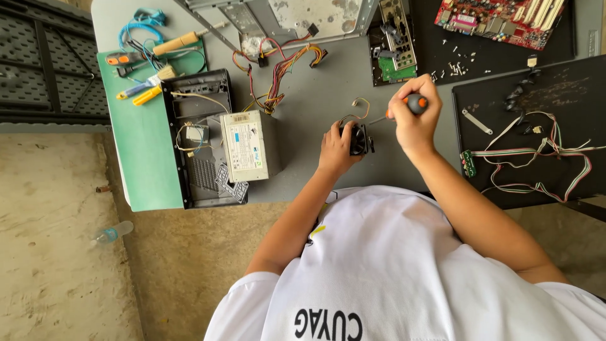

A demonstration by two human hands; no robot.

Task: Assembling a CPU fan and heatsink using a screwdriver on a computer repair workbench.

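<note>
Grey bench [322, 101] over a concrete floor, seen from above. Green mat [142, 132] at one end carries a black case [199, 136] with a grey power supply [247, 146] resting on it. Red circuit board [505, 19] lies at the far edge. Small black fan [358, 139] sits on the bench, left hand [336, 150] closed around it. Right hand [413, 123] closed on a screwdriver [404, 107], tip at the fan.

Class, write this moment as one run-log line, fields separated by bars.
left hand: grips small black fan | right hand: holds screwdriver, tip toward fan | surface: grey table
</note>
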